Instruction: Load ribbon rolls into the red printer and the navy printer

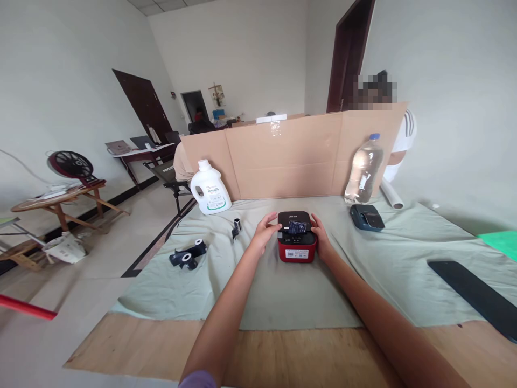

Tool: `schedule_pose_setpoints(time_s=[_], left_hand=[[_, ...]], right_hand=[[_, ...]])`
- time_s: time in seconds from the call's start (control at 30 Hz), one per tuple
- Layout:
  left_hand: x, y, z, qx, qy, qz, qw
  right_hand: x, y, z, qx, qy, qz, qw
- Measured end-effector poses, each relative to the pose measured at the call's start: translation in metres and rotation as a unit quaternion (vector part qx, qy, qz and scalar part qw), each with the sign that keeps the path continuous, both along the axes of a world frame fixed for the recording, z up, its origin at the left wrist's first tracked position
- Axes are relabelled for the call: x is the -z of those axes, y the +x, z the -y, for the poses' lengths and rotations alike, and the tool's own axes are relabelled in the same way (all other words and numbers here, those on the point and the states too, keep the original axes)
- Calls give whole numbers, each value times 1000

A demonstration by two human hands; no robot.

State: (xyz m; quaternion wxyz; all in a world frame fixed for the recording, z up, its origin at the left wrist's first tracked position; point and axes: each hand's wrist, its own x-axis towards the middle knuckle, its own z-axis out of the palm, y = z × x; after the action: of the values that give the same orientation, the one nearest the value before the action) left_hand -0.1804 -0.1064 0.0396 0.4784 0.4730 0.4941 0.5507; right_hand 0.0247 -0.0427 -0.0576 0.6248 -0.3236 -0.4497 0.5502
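A small red-and-black printer [297, 249] sits on the green cloth in front of me, with a white sticker on its front. A dark, shiny strip of film [298, 227] lies across its black top. My left hand [265, 230] holds the printer's left side, thumb near the top edge. Against the opposite side, my right hand [320, 236] grips it with bent fingers. Several black ribbon rolls [188, 254] lie to the left on the cloth. A smaller ribbon roll [236, 228] stands nearer my left hand, its film partly unwound.
A cardboard panel [283, 159] stands behind, between a white jug [210, 188] and a clear bottle [364, 170]. At right are a dark blue device [367, 217], a white paper roll [391, 194] and a long black object [476, 293]. A person sits beyond the panel.
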Motion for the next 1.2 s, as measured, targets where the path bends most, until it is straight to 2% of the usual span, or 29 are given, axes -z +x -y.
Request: schedule_pose_setpoints(time_s=[0.07, 0.17, 0.3, 0.53, 0.9, 1.2], left_hand=[[14, 2, -4, 32, -8, 17, 999], [26, 4, -7, 67, -25, 36, 997], [33, 6, -8, 58, -19, 50, 997], [50, 12, -14, 57, -1, 139, 989], [66, 24, -18, 28, 54, 184, 981], [65, 23, -17, 28, 50, 187, 981]], right_hand=[[1, 0, 1, 0, -1, -3, 1000], [2, 0, 1, 1, 2, -1, 1000], [-3, -2, 5, -2, 18, -2, 1000], [-18, -4, 15, -30, 23, -13, 999], [-19, -5, 16, -20, 22, -22, 999], [-18, -4, 15, -13, -1, -28, 1000]])
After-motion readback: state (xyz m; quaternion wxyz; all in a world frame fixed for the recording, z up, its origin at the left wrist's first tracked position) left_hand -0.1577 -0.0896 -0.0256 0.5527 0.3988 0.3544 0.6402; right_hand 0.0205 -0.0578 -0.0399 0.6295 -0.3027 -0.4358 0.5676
